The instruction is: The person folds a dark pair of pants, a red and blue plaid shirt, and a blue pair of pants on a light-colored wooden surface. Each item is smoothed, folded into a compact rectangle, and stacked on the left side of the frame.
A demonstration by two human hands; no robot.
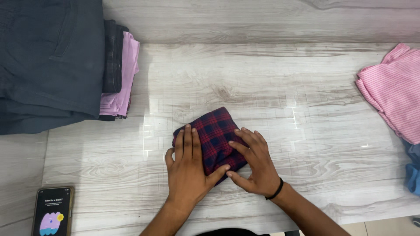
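A small folded red and navy checked cloth lies on the pale wood-grain table, near its front edge. My left hand rests flat on the cloth's left part, fingers together and pointing away from me. My right hand, with a black band at the wrist, lies on the cloth's right edge with fingers spread. The two thumbs nearly touch at the cloth's near corner. Both hands press down rather than grip.
A stack of folded dark grey and lilac clothes sits at the back left. A pink striped garment lies at the right edge over something blue. A phone with a lit screen lies at the front left.
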